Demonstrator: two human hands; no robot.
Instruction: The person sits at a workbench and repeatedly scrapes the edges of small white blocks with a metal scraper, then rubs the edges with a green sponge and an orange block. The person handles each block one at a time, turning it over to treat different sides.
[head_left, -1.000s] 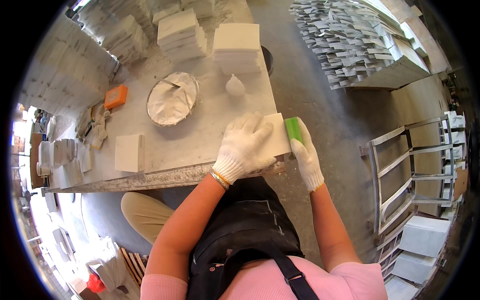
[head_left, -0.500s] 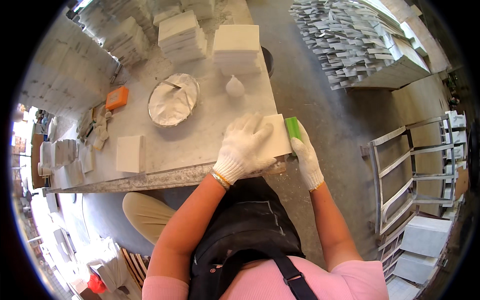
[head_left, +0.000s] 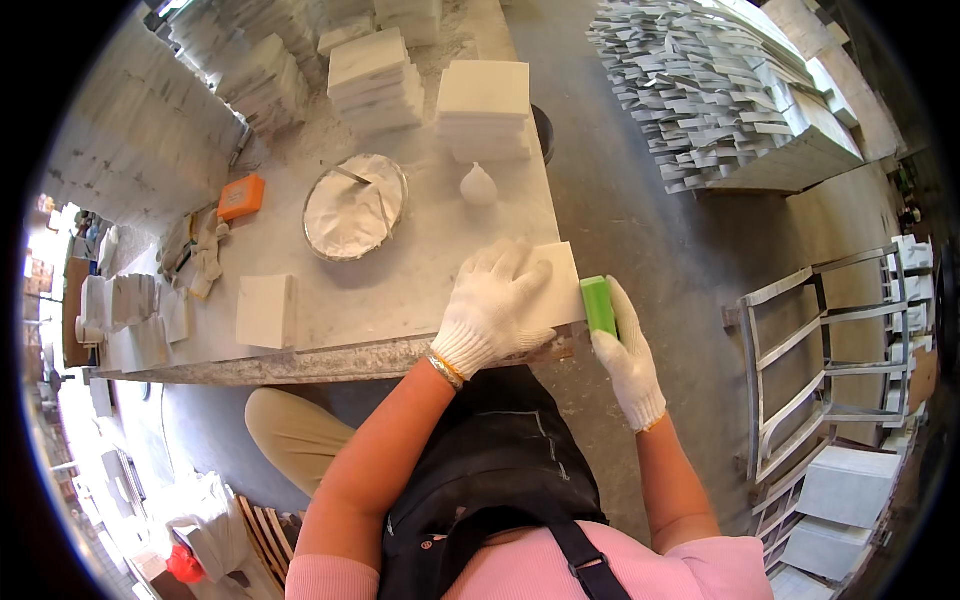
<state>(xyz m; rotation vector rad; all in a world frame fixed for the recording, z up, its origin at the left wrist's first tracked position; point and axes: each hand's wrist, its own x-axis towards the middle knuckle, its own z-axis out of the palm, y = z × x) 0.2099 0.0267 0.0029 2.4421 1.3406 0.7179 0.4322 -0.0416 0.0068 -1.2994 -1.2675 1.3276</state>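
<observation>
A white stone tile (head_left: 558, 278) lies at the table's right-hand corner, its edge at the table's side. My left hand (head_left: 492, 306), in a white knit glove, rests on the tile with its fingers spread, covering the tile's left part. In my gloved right hand (head_left: 628, 358) is a green sanding block (head_left: 598, 306), gripped between thumb and fingers. The block is upright beside the tile's right edge, close to its near corner; whether they touch I cannot tell. A round white pouch with a tied top (head_left: 478, 185) sits beyond my left hand.
On the stone-topped table (head_left: 385, 295) are a round pan of white powder (head_left: 350, 210) with a blade tool, an orange box (head_left: 241, 198), a separate tile (head_left: 265, 311) and stacked tiles (head_left: 484, 95). To the right stand a metal rack (head_left: 820, 350) and piled stone strips (head_left: 700, 100).
My right hand has drawn the green sanding block toward me along the tile's right edge. The left hand stays on the tile. The whole view has shifted slightly.
</observation>
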